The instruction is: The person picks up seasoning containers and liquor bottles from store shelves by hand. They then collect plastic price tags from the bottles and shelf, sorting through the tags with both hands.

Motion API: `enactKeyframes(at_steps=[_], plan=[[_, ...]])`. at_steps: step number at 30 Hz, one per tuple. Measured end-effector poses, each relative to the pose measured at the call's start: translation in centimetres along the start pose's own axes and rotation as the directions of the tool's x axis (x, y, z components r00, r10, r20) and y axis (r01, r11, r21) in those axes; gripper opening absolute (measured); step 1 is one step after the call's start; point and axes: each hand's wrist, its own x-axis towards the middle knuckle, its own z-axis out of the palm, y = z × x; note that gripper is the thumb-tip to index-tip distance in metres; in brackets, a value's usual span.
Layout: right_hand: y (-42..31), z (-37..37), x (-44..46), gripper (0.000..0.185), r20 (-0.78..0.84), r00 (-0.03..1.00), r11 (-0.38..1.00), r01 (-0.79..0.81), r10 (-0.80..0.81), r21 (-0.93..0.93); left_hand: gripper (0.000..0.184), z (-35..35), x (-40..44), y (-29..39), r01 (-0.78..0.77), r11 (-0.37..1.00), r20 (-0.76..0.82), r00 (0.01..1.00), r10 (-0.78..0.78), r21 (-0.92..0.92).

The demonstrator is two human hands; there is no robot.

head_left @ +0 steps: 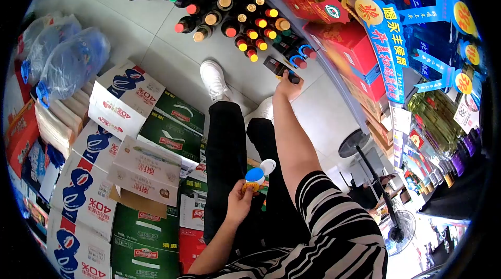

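In the head view, my left hand (239,203) is closed around a small tub (253,183) with a yellow-orange lower part and a blue top. A round white lid (267,167) stands open at its side. My right hand (288,87) reaches forward over the floor, fingers wrapped about a dark oblong object (276,67) with a pale patch. I cannot make out its exact kind. Just beyond it are dark bottles with blue and red caps (298,61). A larger group of bottles with yellow, red, green and gold caps (252,34) stands on the floor ahead.
Stacked green beer cartons (146,242) and white cartons marked 40% (86,195) line the left. An opened carton (146,169) sits among them. Large clear plastic jugs (75,60) lie behind. At right are shelves with red boxes (355,60) and a fan (399,232).
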Motion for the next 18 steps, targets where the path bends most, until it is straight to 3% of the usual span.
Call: enactKeyframes(at_steps=[18], plan=[[-0.9,3.2,0.3,0.030,-0.069,0.989,0.987,-0.127,0.134,0.096,0.020,-0.4,0.2,3.3,0.048,0.993,0.016,0.999,-0.050,0.104]])
